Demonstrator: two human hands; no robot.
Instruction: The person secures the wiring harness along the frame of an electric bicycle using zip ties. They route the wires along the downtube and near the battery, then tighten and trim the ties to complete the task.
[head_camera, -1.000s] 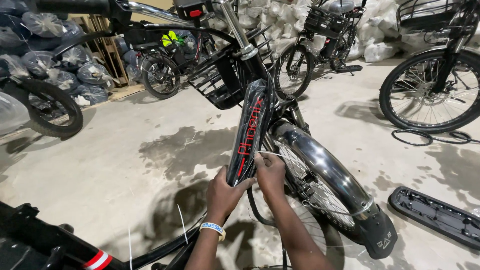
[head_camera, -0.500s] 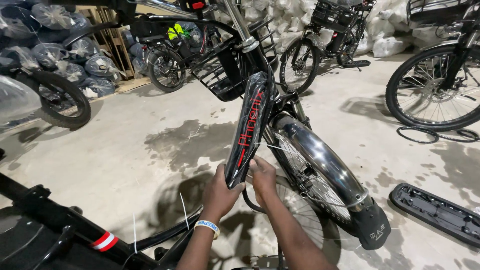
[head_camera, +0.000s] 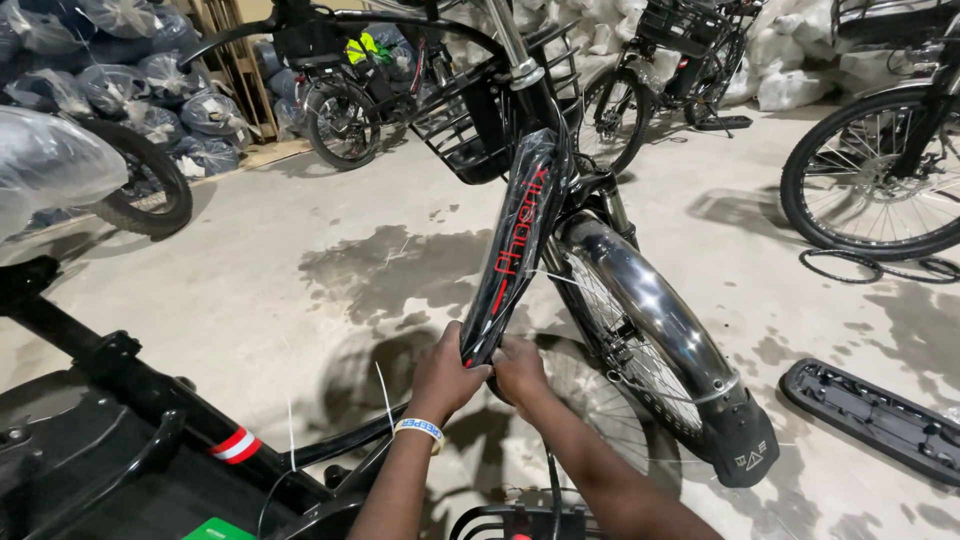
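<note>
A black bicycle stands in front of me, its front fork leg (head_camera: 520, 235) wrapped in clear film with red lettering. My left hand (head_camera: 448, 375), with a white wristband, grips the lower end of that fork leg from the left. My right hand (head_camera: 520, 372) is closed around the same lower end from the right, touching the left hand. The spoked front wheel (head_camera: 610, 350) and its shiny black mudguard (head_camera: 660, 310) sit just right of my hands. The fork tip and axle are hidden behind my fingers.
A black wire basket (head_camera: 470, 120) hangs on the bicycle's front. Another black bicycle frame (head_camera: 150, 400) lies at lower left. A black plastic panel (head_camera: 870, 415) lies on the concrete at right. More bicycles and wrapped wheels (head_camera: 120, 90) stand at the back.
Both hands stay clasped on the fork's lower end. The view has shifted slightly, so the fork and hands sit a little lower and to the right.
</note>
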